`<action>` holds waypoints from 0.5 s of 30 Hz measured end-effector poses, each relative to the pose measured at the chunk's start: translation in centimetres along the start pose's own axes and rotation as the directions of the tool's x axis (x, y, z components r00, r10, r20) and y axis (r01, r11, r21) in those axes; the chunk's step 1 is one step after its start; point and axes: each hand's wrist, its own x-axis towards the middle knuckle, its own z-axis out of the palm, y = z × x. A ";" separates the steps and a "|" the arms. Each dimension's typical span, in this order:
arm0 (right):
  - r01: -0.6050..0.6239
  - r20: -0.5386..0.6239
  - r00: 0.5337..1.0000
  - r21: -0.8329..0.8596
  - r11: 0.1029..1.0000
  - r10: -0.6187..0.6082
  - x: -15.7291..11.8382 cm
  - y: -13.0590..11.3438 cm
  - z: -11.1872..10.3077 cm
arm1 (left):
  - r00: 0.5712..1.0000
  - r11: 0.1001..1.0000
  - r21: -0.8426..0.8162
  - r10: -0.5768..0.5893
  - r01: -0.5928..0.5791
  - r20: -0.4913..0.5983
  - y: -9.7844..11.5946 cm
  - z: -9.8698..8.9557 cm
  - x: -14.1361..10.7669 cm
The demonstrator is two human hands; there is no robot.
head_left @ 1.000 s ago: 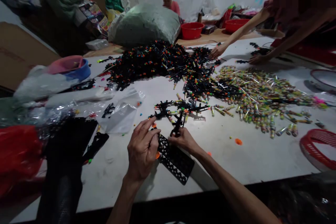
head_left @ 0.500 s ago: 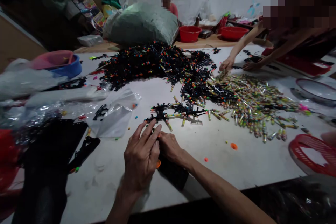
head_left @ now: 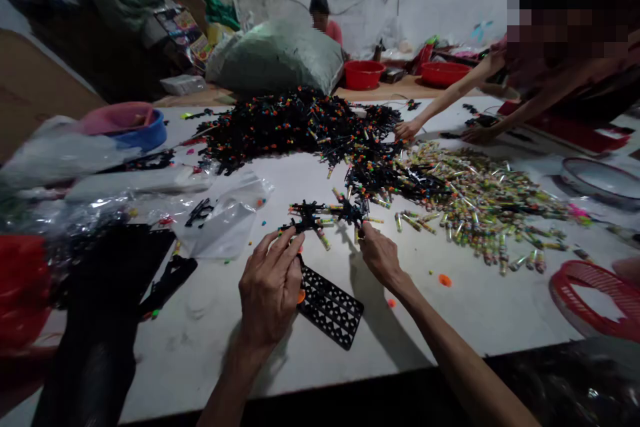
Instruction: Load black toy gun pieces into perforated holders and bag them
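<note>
Well, left hand (head_left: pixel 270 287) curls beside the grid (head_left: pixel 330 307), grip unclear; right hand (head_left: pixel 381 257) stretches upward, fingertips together on a black sprue (head_left: pixel 353 213)

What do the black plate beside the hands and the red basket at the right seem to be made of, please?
The black plate looks like moulded matt plastic, judging by its regular, crisp holes. The red basket also looks plastic, with a glossy moulded mesh, though neither is certain.

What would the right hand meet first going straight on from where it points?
Most likely the black plastic sprue cluster with coloured tips, directly ahead of the right hand. The hand looks at or very near it, though depth is hard to judge here.
</note>
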 end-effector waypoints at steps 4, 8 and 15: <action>-0.188 0.230 0.973 0.745 0.640 0.018 -4.7 0.0 0.4 | 1.000 1.000 -0.016 -0.014 0.014 0.014 0.2 -0.2 0.1; -0.417 0.499 0.854 0.825 0.381 -0.147 -7.1 -2.3 1.4 | 1.000 1.000 -0.018 -0.017 0.018 0.023 0.3 -0.1 0.3; -0.320 0.428 0.894 0.814 0.486 -0.129 -6.9 -4.6 5.9 | 0.999 0.999 -0.026 -0.023 0.024 0.031 0.4 -0.3 0.3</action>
